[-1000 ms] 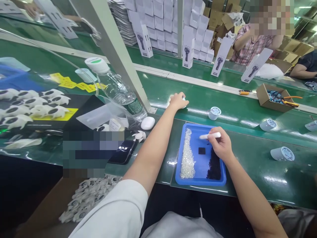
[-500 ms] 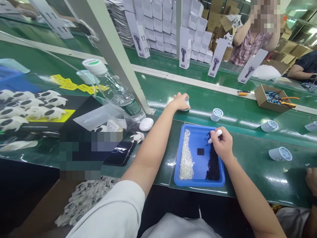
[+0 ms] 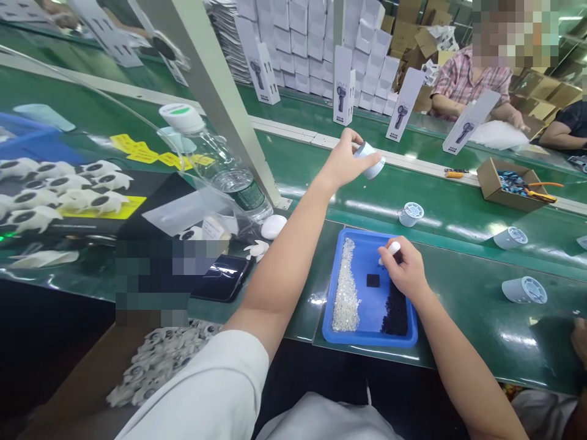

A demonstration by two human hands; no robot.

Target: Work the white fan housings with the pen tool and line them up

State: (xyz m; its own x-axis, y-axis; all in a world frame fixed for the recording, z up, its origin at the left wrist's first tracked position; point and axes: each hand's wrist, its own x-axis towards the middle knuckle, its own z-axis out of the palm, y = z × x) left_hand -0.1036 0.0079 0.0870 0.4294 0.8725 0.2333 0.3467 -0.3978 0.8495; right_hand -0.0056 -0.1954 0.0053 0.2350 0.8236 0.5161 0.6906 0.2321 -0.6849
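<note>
— What colour is the shallow rectangular plastic tray?
— Blue, on a glossy green bench top. Inside, a heap of tiny clear-white grains and a heap of tiny black grains.
— The small round plastic cup?
— Pale grey-blue. The stubby plastic stick is white.

Left hand wraps the small round part; only its right end shows. Right hand hides the white tool except its rounded top, tip unseen. That wrist covers part of the black bits in the blue tray. Black bits and clear beads too small to tell. Blurred patch masks the left end of the phone. Another person's hand cut off at right edge.
</note>
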